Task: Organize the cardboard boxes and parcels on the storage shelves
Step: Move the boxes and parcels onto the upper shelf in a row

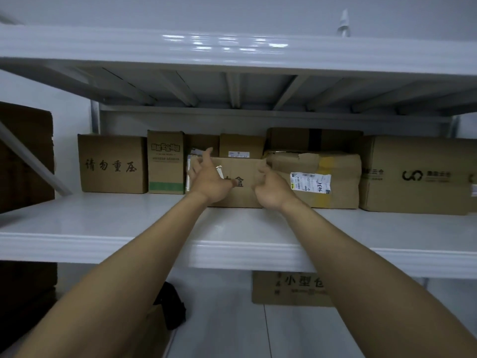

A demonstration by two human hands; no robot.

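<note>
A row of brown cardboard boxes stands at the back of the white middle shelf (129, 218). Both my arms reach to the centre box (242, 171), which has black characters on its front. My left hand (209, 177) is in front of its left part, fingers spread and relaxed, holding nothing. My right hand (271, 187) is in front of its right part, fingers loosely curled, also holding nothing. Whether either hand touches the box I cannot tell. A crumpled parcel (320, 177) with a white label and yellow tape sits just to the right.
To the left stand a box with black characters (113, 164) and a tall green-striped box (166, 162). A large box with a logo (418, 174) fills the right end. More boxes sit behind. Below are another box (291, 288) and a black object (171, 306).
</note>
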